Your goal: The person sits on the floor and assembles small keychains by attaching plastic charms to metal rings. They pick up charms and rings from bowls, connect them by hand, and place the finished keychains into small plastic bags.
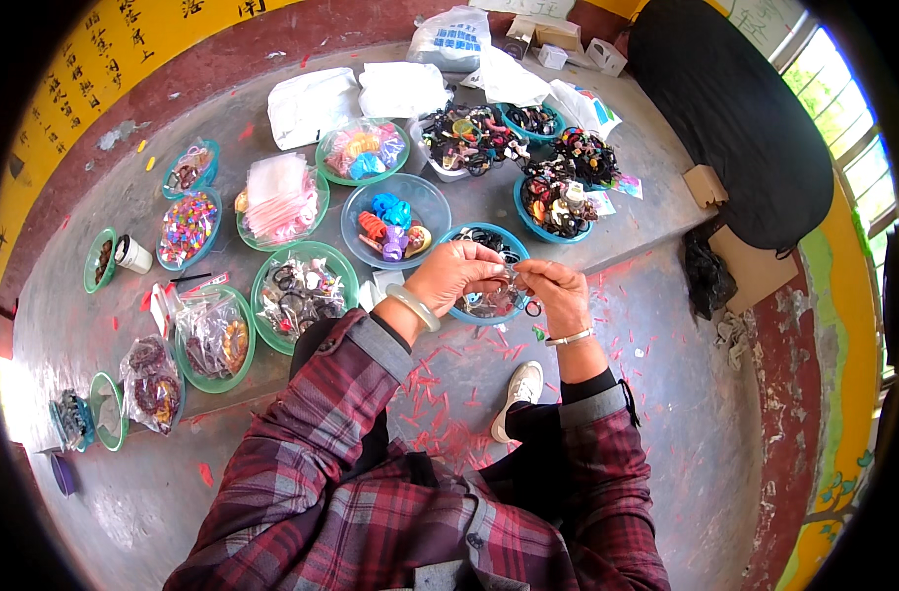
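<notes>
My left hand [454,281] and my right hand [560,295] are close together, thumbs and fingers pinched. Between the fingertips is something small, thin and partly see-through that I cannot make out. Both hands are above a blue basin [479,319] of dark hair ties, which they partly hide. A dark loop [534,308] shows just below my right hand. Left of the hands, a clear blue bowl [355,219] holds bright blue, orange and purple scrunchies [394,219]. Nearer me on the left, a green bowl [349,286] holds bagged hair accessories.
More bowls of beads [188,229], pink packets [280,207] and bagged hair ties [213,335] cover the left of the grey platform. Farther back are piles of hair ties [469,138] and white bags [314,106]. Red scraps [440,394] litter the floor near my shoe [518,394].
</notes>
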A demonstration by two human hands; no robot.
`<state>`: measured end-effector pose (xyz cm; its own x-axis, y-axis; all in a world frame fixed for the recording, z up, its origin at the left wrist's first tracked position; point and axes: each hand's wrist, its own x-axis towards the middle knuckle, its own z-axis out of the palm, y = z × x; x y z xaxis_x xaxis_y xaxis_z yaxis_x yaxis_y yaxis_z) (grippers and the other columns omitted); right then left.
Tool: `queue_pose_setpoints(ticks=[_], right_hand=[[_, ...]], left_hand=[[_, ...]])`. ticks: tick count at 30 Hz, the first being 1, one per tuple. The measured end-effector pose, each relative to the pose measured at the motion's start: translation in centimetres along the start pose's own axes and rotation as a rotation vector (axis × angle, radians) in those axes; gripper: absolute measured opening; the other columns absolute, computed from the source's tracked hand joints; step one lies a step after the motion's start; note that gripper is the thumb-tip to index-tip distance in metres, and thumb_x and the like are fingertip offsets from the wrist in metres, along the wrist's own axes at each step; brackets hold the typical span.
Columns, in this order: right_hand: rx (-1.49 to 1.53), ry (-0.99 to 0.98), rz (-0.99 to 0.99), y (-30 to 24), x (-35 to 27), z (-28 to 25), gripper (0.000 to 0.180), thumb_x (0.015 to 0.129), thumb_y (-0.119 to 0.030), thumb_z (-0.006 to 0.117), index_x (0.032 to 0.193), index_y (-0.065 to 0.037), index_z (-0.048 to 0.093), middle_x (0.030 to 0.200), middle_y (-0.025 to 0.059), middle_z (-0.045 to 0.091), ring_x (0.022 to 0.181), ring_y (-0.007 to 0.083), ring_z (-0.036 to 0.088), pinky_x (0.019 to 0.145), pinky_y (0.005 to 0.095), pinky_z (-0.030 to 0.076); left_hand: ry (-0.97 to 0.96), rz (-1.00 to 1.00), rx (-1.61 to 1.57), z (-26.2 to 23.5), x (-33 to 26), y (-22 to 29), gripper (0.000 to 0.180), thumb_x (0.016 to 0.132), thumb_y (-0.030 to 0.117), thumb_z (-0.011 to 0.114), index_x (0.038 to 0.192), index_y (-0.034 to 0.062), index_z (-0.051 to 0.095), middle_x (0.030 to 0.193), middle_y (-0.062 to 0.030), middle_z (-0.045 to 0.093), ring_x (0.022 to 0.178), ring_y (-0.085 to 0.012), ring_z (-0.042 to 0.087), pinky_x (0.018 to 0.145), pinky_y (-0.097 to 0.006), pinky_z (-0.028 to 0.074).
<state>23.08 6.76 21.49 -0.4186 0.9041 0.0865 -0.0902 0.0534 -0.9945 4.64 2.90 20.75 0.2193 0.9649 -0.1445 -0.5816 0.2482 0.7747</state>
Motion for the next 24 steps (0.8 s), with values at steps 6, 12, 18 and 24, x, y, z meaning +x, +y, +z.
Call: queue_pose_setpoints(ticks=[6, 12, 18, 24], right_hand=[[0.091, 0.075, 0.088, -2.2, 0.0, 1.0, 0.014, 0.081, -0.002, 0.053, 0.091, -0.001, 0.062, 0.079, 0.0025, 0.062, 0.07, 0.0088, 0.057, 0.062, 0.0211, 0.044], [-0.032, -0.039, 0.116, -0.5, 0.3, 0.7, 0.011, 0.077, -0.004, 0.062, 0.087, 0.001, 0.062, 0.08, 0.0034, 0.063, 0.07, 0.0084, 0.056, 0.062, 0.0201, 0.045], [0.042, 0.057, 0.14, -0.4, 0.3, 0.4, 0.008, 0.074, -0.001, 0.064, 0.082, 0.001, 0.064, 0.075, 0.0048, 0.063, 0.069, 0.0099, 0.058, 0.063, 0.0209, 0.046], [0.069, 0.029, 0.114, -0.7, 0.3, 0.0, 0.008, 0.074, -0.001, 0.064, 0.081, 0.001, 0.064, 0.075, 0.0048, 0.063, 0.067, 0.0099, 0.057, 0.062, 0.02, 0.045]], left_hand=[[0.096, 0.09, 0.133, -0.5, 0.4, -0.4, 0.014, 0.081, 0.004, 0.056, 0.092, -0.0044, 0.057, 0.087, -0.0106, 0.061, 0.077, -0.0173, 0.062, 0.069, -0.026, 0.053], [0.022, 0.162, 0.236, 0.2, 0.3, -0.6, 0.014, 0.083, 0.005, 0.053, 0.092, -0.0048, 0.057, 0.088, -0.0123, 0.061, 0.076, -0.0184, 0.062, 0.068, -0.027, 0.053], [-0.003, 0.192, 0.173, 0.2, 0.2, -0.7, 0.018, 0.086, 0.011, 0.051, 0.095, -0.0045, 0.055, 0.088, -0.0134, 0.061, 0.077, -0.0195, 0.062, 0.069, -0.029, 0.053], [-0.016, 0.205, 0.181, 0.3, 0.2, -0.6, 0.019, 0.086, 0.012, 0.051, 0.096, -0.0042, 0.054, 0.088, -0.0126, 0.06, 0.078, -0.0186, 0.062, 0.069, -0.028, 0.052]])
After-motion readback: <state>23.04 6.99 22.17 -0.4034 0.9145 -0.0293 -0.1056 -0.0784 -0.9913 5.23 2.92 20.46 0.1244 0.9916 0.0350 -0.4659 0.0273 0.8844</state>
